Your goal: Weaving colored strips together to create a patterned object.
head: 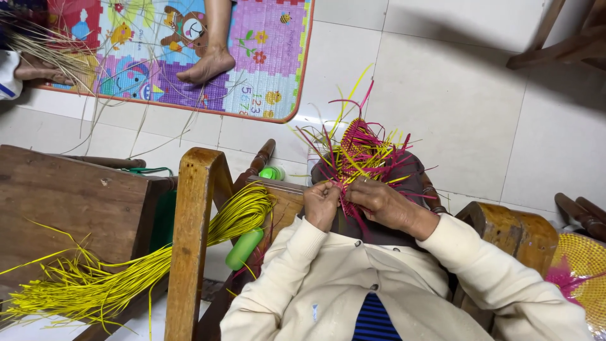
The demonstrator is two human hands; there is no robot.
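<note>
Right at the fingertips sits one half-woven piece of pink and yellow strips [360,155], resting on the person's lap with loose strip ends fanning out beyond the fingers. The left hand [320,203] is clenched, pinching strips at the piece's near edge; the right hand [385,202] lies just beside it, fingers curled and grasping the woven edge, the two hands nearly touching. Outward from the left fingers, one green bottle [245,248] leans by a wooden chair frame [192,240], and one long bundle of yellow strips [126,271] drapes across it. Far beyond the fingertips lies one colourful play mat [265,57], with another person's bare foot [205,66] on it.
</note>
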